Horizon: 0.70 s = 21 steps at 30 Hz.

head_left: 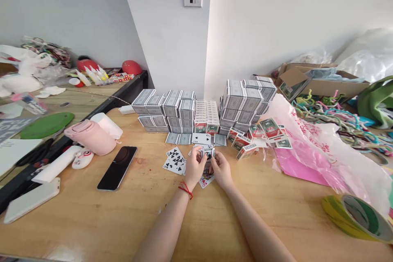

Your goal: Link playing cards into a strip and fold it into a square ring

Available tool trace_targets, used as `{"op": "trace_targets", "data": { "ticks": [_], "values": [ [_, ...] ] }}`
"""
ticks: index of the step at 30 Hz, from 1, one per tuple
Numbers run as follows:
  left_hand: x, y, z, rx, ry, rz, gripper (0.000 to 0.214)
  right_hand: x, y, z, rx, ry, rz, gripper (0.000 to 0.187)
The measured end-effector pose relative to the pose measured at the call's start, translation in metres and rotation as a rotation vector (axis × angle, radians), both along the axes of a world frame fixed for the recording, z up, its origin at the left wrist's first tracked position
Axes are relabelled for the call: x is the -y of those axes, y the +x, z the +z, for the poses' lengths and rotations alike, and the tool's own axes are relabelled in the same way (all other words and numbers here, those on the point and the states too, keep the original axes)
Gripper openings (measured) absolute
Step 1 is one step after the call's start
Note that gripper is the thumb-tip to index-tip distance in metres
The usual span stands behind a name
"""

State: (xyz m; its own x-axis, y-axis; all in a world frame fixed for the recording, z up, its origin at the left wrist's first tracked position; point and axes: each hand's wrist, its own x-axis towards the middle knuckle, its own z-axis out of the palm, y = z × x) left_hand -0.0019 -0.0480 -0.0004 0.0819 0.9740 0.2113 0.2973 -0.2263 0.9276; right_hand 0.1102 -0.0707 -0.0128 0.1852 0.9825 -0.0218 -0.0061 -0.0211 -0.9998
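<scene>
Both hands meet over the middle of the table around a small bundle of playing cards (pixel 211 152), largely covered by the fingers. My left hand (pixel 196 166), with a red string at its wrist, is closed on the bundle's left side. On the other side my right hand (pixel 221 168) grips it too. Face-up club cards (pixel 174 161) are spread just left of the hands. Under them lies a heart card (pixel 206 181), partly hidden. Beyond, a two of spades (pixel 201 138) lies in a row with face-down cards (pixel 220 139).
Stacked grey-backed card decks (pixel 179 104) stand at the back, with more stacks (pixel 242 98) to their right. Green-and-red card boxes (pixel 270 129) are heaped beside them. A phone (pixel 117 168) and pink pouch (pixel 91 136) lie left; yellow tape (pixel 356 216) and plastic bags (pixel 325 147) right.
</scene>
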Motion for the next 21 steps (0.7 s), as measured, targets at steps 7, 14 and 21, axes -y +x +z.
{"op": "trace_targets", "data": {
  "ticks": [7, 14, 21],
  "values": [
    [-0.001, -0.002, -0.003, -0.009, -0.017, -0.008, 0.028, -0.001, 0.002, -0.003, 0.043, 0.010, -0.044, 0.038],
    [0.000, -0.001, 0.003, -0.121, 0.170, -0.026, 0.025, 0.002, 0.000, 0.010, 0.148, 0.116, -0.053, 0.033],
    [-0.003, -0.002, -0.005, -0.126, 0.109, 0.093, 0.020, 0.004, -0.001, 0.001, 0.180, 0.095, -0.075, 0.037]
  ]
}}
